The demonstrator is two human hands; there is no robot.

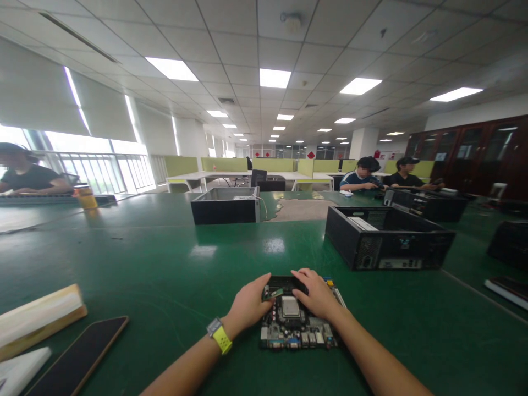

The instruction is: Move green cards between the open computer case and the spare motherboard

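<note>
A motherboard (pixel 284 330) lies flat on the green table in front of me, its ports facing my side. A pale square processor (pixel 290 307) sits in its middle. At the board's left side my left hand (pixel 249 301), with a watch on a yellow-green strap (pixel 223 339), holds a small green memory stick (pixel 275 294) tilted over the board. My right hand (pixel 318 294) rests over the board's far right part. Its thumb and fingers are apart, near the black slots (pixel 284 283) along the far edge. Whether those fingertips press on anything is hard to make out.
An open black computer case (pixel 404 250) stands at right, another (pixel 225 212) farther off. Left front lie a dark flat panel (pixel 82 357) and a long pale box (pixel 41 319). A yellow-orange bottle (pixel 86 196) stands back left. Several people sit around the tables (pixel 165 258).
</note>
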